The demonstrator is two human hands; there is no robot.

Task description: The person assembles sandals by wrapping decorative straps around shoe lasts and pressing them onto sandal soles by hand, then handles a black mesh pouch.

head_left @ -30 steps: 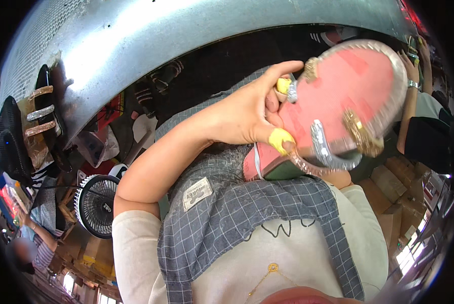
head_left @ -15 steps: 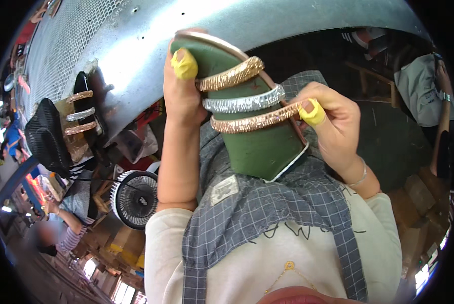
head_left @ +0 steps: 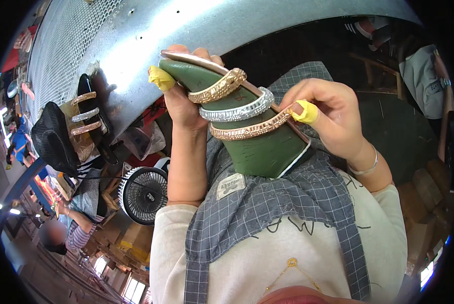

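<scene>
A green shoe last [head_left: 260, 156] is held up in front of my apron, tilted, with an insole [head_left: 194, 58] along its underside. Three glittery straps cross it: a gold strap [head_left: 219, 88], a silver strap [head_left: 237, 109] and a rose-gold strap [head_left: 249, 126]. My left hand [head_left: 182, 107] grips the last at its pointed toe, the fingers curled behind the insole. Yellow tape wraps its thumb. On the other side my right hand [head_left: 333, 111], its thumb also taped yellow, pinches the end of the rose-gold strap at the insole's edge.
A metal bench [head_left: 151, 38] with a perforated part curves across the top. At its left edge lie a black sandal [head_left: 88, 109] with three glittery straps and a black mesh item [head_left: 52, 137]. Below stands a small fan [head_left: 145, 195]. Other people sit at left and right; cardboard boxes [head_left: 427, 187] stand at right.
The last's toe has dipped and turned left, with my left hand lower and its thumb lifted away from the top. My right hand keeps its pinch on the rose-gold strap, shifted slightly left.
</scene>
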